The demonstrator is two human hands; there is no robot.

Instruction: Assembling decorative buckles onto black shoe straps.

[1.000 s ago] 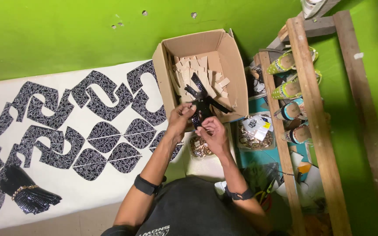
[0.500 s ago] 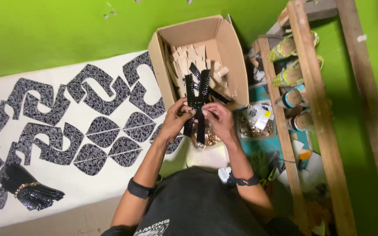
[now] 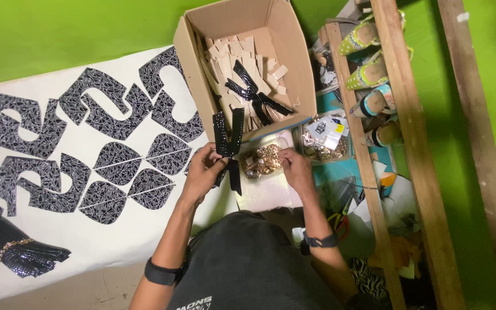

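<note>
Left hand (image 3: pixel 202 171) pinches black strips (image 3: pixel 228 140) — 2 upright, fingers closed. Right hand (image 3: pixel 295 169) curled on gold bag (image 3: pixel 261 161), beside box (image 3: pixel 294 63).

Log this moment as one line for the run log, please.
left hand: holds black glittery strips | right hand: at bag of gold pieces | cardboard box: open, behind hands, more strips inside

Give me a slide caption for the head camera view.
Left hand holds black sequined strips; right hand reaches gold trinkets.
</note>
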